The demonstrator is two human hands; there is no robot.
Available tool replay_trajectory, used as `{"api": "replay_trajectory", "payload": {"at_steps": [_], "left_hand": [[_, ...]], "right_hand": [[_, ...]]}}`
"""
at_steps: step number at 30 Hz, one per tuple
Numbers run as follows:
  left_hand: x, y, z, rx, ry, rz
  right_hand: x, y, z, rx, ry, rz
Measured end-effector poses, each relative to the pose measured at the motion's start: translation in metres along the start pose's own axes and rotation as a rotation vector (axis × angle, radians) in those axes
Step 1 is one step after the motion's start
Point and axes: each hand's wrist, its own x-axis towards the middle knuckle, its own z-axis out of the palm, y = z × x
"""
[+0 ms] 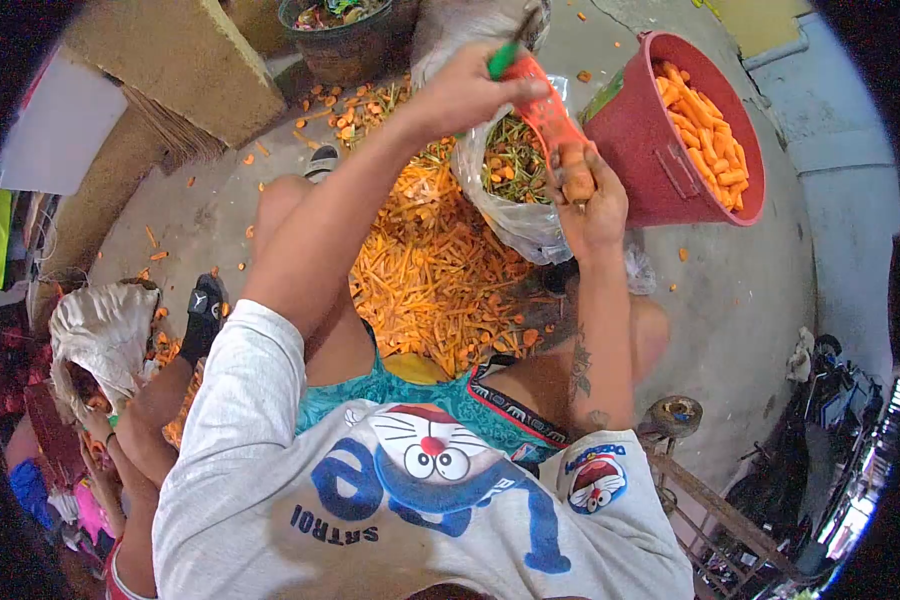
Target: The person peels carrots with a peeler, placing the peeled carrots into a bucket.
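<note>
My left hand (475, 90) is closed at the upper middle, around the green handle of a knife (502, 60) whose thin, blurred blade points up and away. Its thumb lies on a red plastic peeler (548, 112) with holes along its body. The peeler's lower end meets a carrot (576, 176), which my right hand (602, 205) grips with the blunt end toward me. Below my hands a clear plastic bag (535, 225) holds greenish stem trimmings. A big heap of orange carrot peelings (420, 270) covers the floor between my legs.
At the right a red bucket (625, 150) full of peeled carrots leans toward me. A dark tub (340, 45) with scraps stands at the back. Another person's arm (120, 470) shows at lower left beside a white sack (100, 325). A metal trolley (715, 520) is at lower right.
</note>
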Motion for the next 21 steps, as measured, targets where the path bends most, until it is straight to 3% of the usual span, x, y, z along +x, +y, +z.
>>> {"api": "replay_trajectory", "payload": {"at_steps": [1, 3, 5, 7, 8, 10, 11, 13, 15, 16, 17, 20, 21], "left_hand": [[-0.003, 0.001, 0.009, -0.002, 0.003, -0.002], [-0.008, 0.005, 0.02, 0.209, 0.011, 0.204], [-0.008, 0.008, 0.005, 0.378, 0.057, 0.257], [0.013, -0.009, -0.02, 0.266, 0.334, 0.223], [0.02, -0.024, -0.033, 0.215, 0.412, 0.205], [0.013, -0.019, -0.023, 0.121, 0.371, 0.123], [0.008, -0.015, -0.013, 0.025, 0.33, 0.037], [-0.008, -0.004, 0.013, 0.119, 0.266, 0.045], [-0.012, 0.001, 0.024, 0.119, 0.207, 0.253], [-0.004, 0.004, 0.006, 0.124, 0.149, 0.086], [0.012, -0.018, -0.01, 0.226, 0.318, 0.225], [0.008, 0.003, -0.024, 0.04, 0.375, 0.116], [0.006, -0.012, -0.016, 0.07, 0.358, 0.097]], "right_hand": [[-0.004, -0.001, 0.011, 0.006, 0.114, -0.001], [-0.01, -0.006, 0.029, 0.077, 0.146, 0.044], [-0.01, -0.005, 0.021, 0.15, 0.189, 0.088], [-0.004, 0.0, -0.004, 0.223, -0.217, 0.122], [-0.005, 0.001, -0.004, 0.225, -0.216, 0.121], [-0.004, -0.002, 0.004, 0.117, -0.001, 0.045], [-0.004, -0.003, 0.009, 0.118, -0.006, 0.041], [-0.008, -0.002, 0.017, 0.055, 0.164, 0.028], [-0.004, 0.002, 0.0, 0.045, 0.044, 0.007], [-0.007, 0.005, -0.007, 0.034, -0.075, -0.012], [-0.012, 0.003, -0.001, 0.032, -0.072, -0.006], [-0.014, -0.007, 0.01, 0.017, 0.081, 0.01], [-0.005, -0.005, -0.013, 0.099, -0.117, 0.046]]}}
